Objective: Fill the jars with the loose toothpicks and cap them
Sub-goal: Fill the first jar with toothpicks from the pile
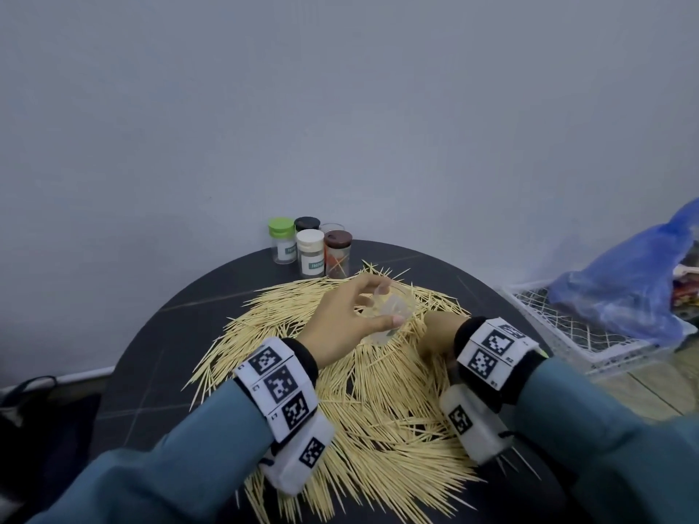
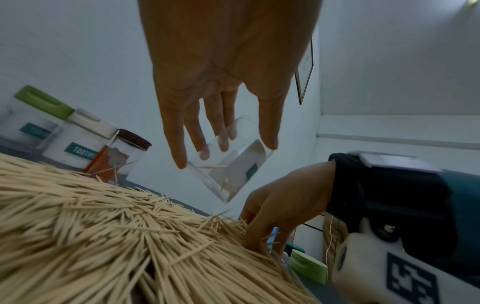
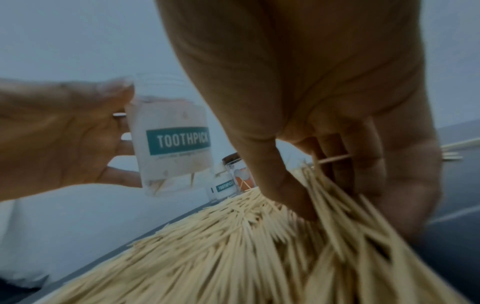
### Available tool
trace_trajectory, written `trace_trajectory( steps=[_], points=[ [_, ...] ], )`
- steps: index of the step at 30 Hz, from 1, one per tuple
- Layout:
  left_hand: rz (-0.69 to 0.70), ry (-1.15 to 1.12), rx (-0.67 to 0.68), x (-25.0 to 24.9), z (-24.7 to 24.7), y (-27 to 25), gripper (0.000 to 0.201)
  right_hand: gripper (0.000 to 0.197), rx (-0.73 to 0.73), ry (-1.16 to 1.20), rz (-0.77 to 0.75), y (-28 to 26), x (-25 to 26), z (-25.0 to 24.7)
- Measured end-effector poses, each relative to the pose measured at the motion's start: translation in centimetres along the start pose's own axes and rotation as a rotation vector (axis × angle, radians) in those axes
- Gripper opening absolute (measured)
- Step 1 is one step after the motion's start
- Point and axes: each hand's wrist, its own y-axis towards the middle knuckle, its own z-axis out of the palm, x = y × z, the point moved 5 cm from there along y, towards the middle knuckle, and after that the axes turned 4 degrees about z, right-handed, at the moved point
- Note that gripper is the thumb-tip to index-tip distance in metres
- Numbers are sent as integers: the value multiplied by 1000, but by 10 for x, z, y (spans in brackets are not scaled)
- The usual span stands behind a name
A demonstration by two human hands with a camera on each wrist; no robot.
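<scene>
At the centre of the head view, the left hand is holding one uncapped clear jar between thumb and fingertips, lifted over the pile and tilted; only a few toothpicks are lying inside it (its teal label is reading TOOTHPICK in the right wrist view). Just right of it, the right hand is digging into the loose toothpicks, its fingers curling round a bunch of them. That pile is spreading across most of the round dark table, too many sticks to count.

Toward the upper middle of the frame, at the table's far edge, five more jars are standing together by the wall: a green-lidded jar, a white-lidded jar, a brown-lidded jar holding a few sticks, a black-lidded jar behind them, and a clear open jar partly hidden. One loose green lid is lying near the right hand in the lower right of the left wrist view.

At the right edge of the head view, a blue plastic bag is resting on a white mesh basket.
</scene>
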Motion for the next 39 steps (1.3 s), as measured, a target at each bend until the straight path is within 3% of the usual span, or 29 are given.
trace_trajectory(
  steps=[3,7,11,16,21,27,34,39],
  points=[
    [-6,8,-10,1,-2,1,43,38,41,74,-20,2,3,-2],
    [-19,2,-23,4,-5,3,45,15,103,241,-47,11,-1,-3],
    [-30,-5,-28,6,-8,5,47,22,263,581,-13,21,-4,4],
    [-42,1,-34,10,-10,7,50,27,250,612,-90,21,-3,-1],
    [-55,1,-38,12,-12,8,48,16,267,489,-73,21,-7,-3],
    [-54,15,-32,14,-12,7,47,27,328,526,-62,21,-8,-1],
    [-68,28,-28,18,-14,7,49,26,424,700,-100,20,-6,-2],
    [-67,29,-46,17,-19,9,47,28,505,941,-269,15,5,-4]
  ],
)
